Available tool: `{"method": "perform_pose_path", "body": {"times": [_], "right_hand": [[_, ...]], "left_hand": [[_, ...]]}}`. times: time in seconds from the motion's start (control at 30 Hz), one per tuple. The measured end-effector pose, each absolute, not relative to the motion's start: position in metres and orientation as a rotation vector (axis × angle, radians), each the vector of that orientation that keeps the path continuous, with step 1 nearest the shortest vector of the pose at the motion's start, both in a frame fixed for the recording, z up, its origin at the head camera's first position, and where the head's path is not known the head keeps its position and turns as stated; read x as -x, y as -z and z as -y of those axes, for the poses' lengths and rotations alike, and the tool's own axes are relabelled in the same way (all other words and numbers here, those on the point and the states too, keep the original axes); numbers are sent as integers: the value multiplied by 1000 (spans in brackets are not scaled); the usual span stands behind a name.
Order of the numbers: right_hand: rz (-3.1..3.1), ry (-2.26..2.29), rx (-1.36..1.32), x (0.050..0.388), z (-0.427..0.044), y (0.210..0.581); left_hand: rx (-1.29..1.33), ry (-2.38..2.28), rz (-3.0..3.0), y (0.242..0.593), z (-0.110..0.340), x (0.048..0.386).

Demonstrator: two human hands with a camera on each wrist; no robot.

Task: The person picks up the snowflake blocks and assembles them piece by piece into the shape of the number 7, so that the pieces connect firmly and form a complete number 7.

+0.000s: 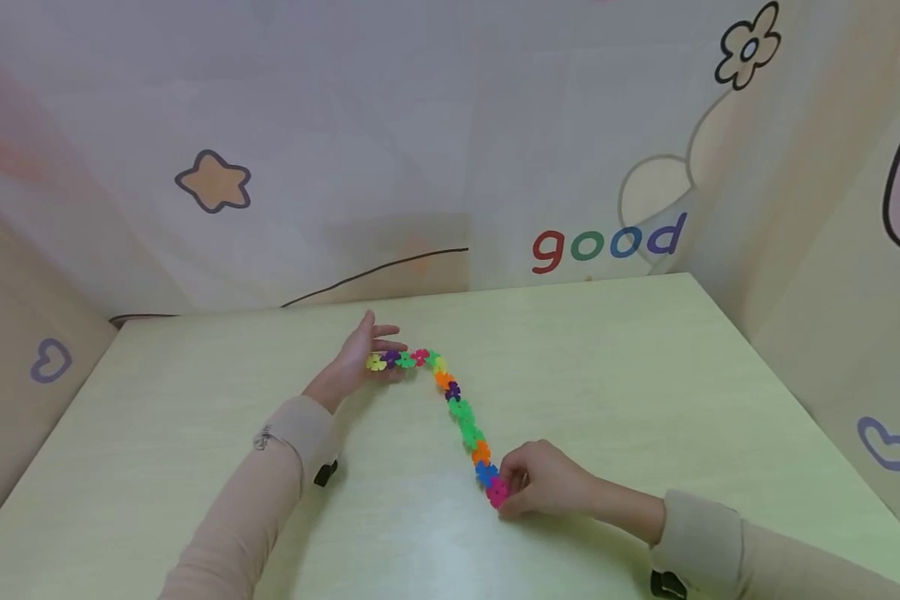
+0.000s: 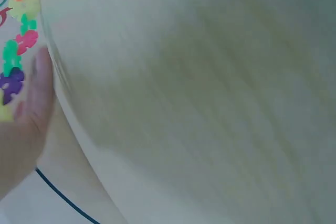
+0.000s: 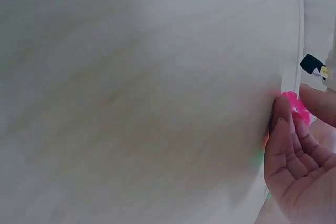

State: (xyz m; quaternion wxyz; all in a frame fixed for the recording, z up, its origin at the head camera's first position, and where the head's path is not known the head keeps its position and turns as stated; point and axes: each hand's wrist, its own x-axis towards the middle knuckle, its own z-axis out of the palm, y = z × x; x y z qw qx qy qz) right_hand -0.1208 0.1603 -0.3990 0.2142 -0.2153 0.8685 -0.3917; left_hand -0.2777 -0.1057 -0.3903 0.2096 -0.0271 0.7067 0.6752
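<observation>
A chain of colourful flower-shaped linking pieces [image 1: 467, 423] curves across the table, in yellow, purple, green, pink, orange and blue. At its near end, my right hand [image 1: 543, 482] pinches the pink piece [image 1: 497, 493] between thumb and fingers. The right wrist view also shows that pink piece [image 3: 295, 107] at the fingertips of the right hand [image 3: 299, 166]. Beside the chain's far end, my left hand [image 1: 357, 357] has its fingers extended, close to the yellow end piece [image 1: 376, 362]. In the left wrist view, the purple piece [image 2: 11, 83] overlaps the left hand [image 2: 34, 108]; contact is unclear.
Both hands are over a pale wood-grain table [image 1: 622, 358]. Behind it hangs a printed cloth [image 1: 390, 150] with a star and the word "good". Similar cloth encloses the left and right sides. A dark clip or strap [image 1: 326, 472] hangs at the left cuff.
</observation>
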Motion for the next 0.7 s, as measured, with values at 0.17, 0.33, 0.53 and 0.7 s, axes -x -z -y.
{"method": "perform_pose_path", "body": {"times": [0.17, 0.33, 0.53, 0.7], "right_hand": [[-2332, 1132, 597, 123, -162, 397], [-2243, 1263, 514, 142, -171, 390], [-2100, 1479, 283, 179, -173, 390], [-2002, 1561, 194, 202, -166, 395]], "left_hand": [[135, -1765, -2180, 387, 118, 275], [122, -1777, -2165, 385, 137, 269], [65, -1602, -2299, 388, 156, 256], [98, -1490, -2244, 395, 159, 252]]}}
